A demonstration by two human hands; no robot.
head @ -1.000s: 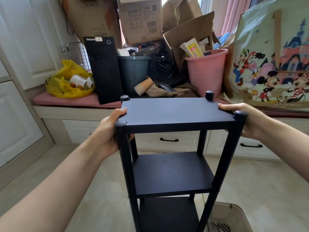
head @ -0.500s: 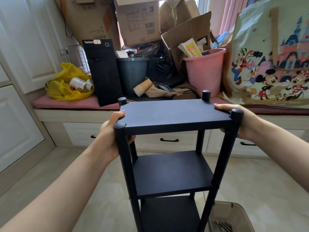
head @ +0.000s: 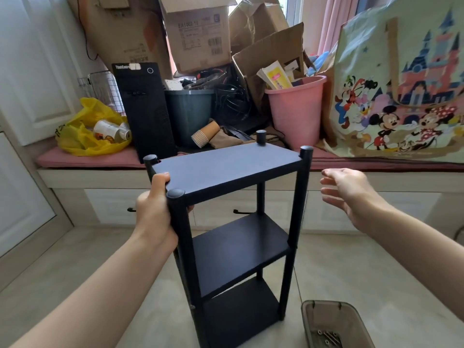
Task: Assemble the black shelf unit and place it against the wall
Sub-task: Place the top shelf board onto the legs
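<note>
Black shelf unit (head: pixel 227 172): three tiers, four capped posts, assembled; upright on the floor, turned at an angle.
Left hand (head: pixel 155 212): clamped around the near-left corner of the top board, thumb on top, fingers under; likely the pivot for steering the unit.
Right hand (head: pixel 351 192): empty, fingers spread wide, clear of the unit, just beyond its right posts.
Tray (head: pixel 308 320): below the right hand, holding leftover screws.
Placement against a wall: pending.

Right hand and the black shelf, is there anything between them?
Nothing: in the head view, the open right hand hovers off the black shelf; behind the gap only the drawer fronts.
</note>
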